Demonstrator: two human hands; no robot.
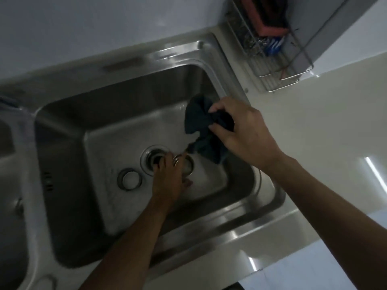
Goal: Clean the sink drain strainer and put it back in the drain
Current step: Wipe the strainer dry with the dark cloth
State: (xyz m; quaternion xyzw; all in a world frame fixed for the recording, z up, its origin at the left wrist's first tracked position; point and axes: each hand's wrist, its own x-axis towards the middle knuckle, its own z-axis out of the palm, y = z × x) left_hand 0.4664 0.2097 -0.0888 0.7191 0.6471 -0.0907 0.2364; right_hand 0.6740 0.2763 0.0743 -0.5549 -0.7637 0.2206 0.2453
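The right forearm crosses the lower right corner, nearest to the camera, and leads up to the right hand point(244, 130) above the right side of the sink point(69, 130). Its fingers are closed on a bunched dark cloth point(206, 126), which hangs down toward the basin floor. The left hand point(170, 176) reaches deep into the basin, just beside the open drain point(154, 159). Its fingers are curled around a round metal piece, most likely the strainer point(188, 165); only a part of the rim shows past the fingers, so the exact grip is hard to read. The strainer is therefore out of the drain, held at the right edge of the drain opening. A second metal ring point(129, 179), perhaps a stopper, lies on the basin floor to the left of the drain.

The step in hand appears to be the wiping, or the moment just before the strainer goes back. To do it well, the person should keep the strainer steady in the left hand and pass the cloth over the rim and inside the cup, turning the strainer a little each time. The hanging end of the cloth should stay away from the drain hole. When the strainer is clean, it should be lowered flat, centred over the opening, and pressed until the rim sits even on the flange.
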